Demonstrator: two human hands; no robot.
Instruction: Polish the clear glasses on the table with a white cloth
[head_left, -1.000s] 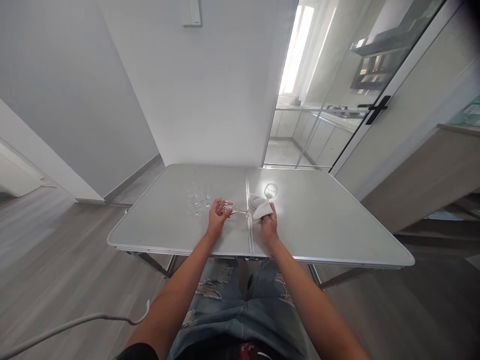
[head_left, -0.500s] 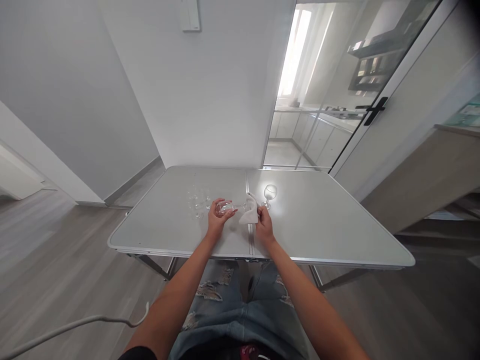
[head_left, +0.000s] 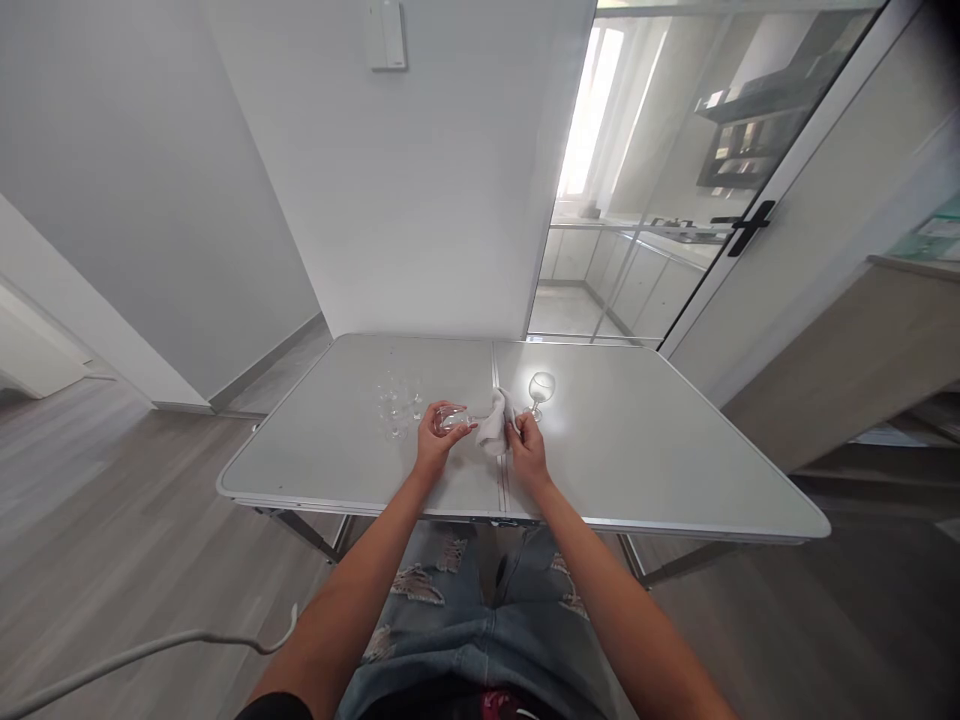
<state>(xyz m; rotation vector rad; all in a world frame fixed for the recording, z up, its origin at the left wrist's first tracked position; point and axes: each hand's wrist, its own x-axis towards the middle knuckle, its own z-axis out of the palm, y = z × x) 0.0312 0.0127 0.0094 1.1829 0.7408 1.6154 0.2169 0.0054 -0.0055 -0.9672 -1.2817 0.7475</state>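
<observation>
Fingers of your left hand (head_left: 437, 436) curl round the glass (head_left: 451, 419), held sideways above the table (head_left: 645, 450); your right hand's (head_left: 529, 449) pinch the cloth (head_left: 495, 425) over its stem end. Beyond stands a goblet (head_left: 541, 388); glassware (head_left: 394, 402) clusters left.

Foot of held glass (head_left: 452, 419) hidden in cloth (head_left: 493, 427); part of bowl behind fingers of left hand (head_left: 433, 442). Some fingertips of right hand (head_left: 529, 452) hidden by cloth. Clear glasses (head_left: 395, 406) at left of table (head_left: 652, 440) too faint to count. Marking on wall box (head_left: 387, 40) too small to read, box cut by top edge. Grey cable (head_left: 150, 648) cut at left edge. Greenish item (head_left: 937, 235) at far right cut off, unclear. Counter items (head_left: 673, 222) beyond door blurred.
</observation>
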